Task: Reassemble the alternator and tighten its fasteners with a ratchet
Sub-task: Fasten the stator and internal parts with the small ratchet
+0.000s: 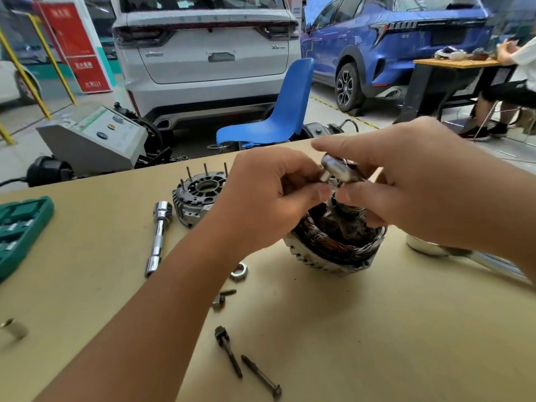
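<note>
While both hands meet at frame centre over the stator housing [336, 248], left hand [266, 195] fingers pinch a small part, perhaps a washer, and right hand [417, 181] fingers curl round the rotor [340, 169]. Bare tabletop [377, 329] lies lower right; a green socket case [20, 230] sits at the left edge.

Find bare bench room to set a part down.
Free: the near right of the bench, past the two long bolts, and the left between green case and socket bar. Crowded: around the housing.
</note>
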`<state>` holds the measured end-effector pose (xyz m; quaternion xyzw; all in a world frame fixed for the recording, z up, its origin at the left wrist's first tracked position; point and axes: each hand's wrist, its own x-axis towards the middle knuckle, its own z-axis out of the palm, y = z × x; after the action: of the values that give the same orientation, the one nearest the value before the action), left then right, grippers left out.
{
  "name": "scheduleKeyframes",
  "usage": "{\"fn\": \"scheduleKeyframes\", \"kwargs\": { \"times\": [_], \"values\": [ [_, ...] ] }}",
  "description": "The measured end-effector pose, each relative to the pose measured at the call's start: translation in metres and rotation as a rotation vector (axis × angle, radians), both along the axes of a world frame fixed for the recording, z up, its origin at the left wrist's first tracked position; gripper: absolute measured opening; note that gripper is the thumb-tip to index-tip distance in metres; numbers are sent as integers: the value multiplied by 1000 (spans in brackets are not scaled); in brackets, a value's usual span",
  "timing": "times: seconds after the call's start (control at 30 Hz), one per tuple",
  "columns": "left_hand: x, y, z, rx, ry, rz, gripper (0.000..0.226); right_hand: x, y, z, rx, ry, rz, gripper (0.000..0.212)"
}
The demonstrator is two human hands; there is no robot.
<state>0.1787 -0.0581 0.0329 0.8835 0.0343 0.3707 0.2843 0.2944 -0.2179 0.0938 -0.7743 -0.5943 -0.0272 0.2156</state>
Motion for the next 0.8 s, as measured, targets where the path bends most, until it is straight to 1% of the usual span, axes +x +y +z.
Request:
{"fn": "scheduleKeyframes", "kwargs": {
  "times": [0.03,0.1,0.13,0.17,0.2,0.23,0.27,0.3,0.37,0.43,0.5,0.57,0.67,0.73,0.8],
  "values": [
    [-1,0,-1,-12,5,-11,5,-5,-1,0,1,35,-13,53],
    [-4,3,-3,-35,37,-47,4,-11,-3,-3,33,176,-6,51],
    [-7,5,-5,-43,54,-58,4,-14,-4,-4,40,212,5,51],
    [-10,7,-7,-56,69,-70,4,-17,-6,-6,42,212,24,59],
    [-14,8,-8,-68,80,-85,3,-18,-7,-7,43,179,41,68],
    [-18,9,-11,-79,87,-102,3,-18,-8,-8,49,104,43,72],
    [-22,10,-13,-93,92,-116,4,-18,-7,-9,59,4,37,71],
    [-27,11,-16,-105,94,-121,6,-19,-7,-9,63,-90,29,66],
    [-35,12,-21,-105,76,-103,6,-23,-7,-14,81,-214,24,46],
    [-43,12,-27,-43,32,-53,2,-29,-7,-22,128,-251,40,26],
    [-48,11,-34,16,-28,5,5,-39,-8,-27,156,-220,53,14],
    [-54,10,-39,68,-68,46,8,-52,-8,-32,122,-164,54,13],
    [-62,9,-47,151,-108,107,5,-68,-5,-39,80,-71,61,13],
    [-64,7,-50,107,-142,116,3,-75,-2,-40,79,-27,55,16],
    [-66,3,-51,-4,-164,99,6,-83,2,-36,33,9,49,23]
  ]
}}
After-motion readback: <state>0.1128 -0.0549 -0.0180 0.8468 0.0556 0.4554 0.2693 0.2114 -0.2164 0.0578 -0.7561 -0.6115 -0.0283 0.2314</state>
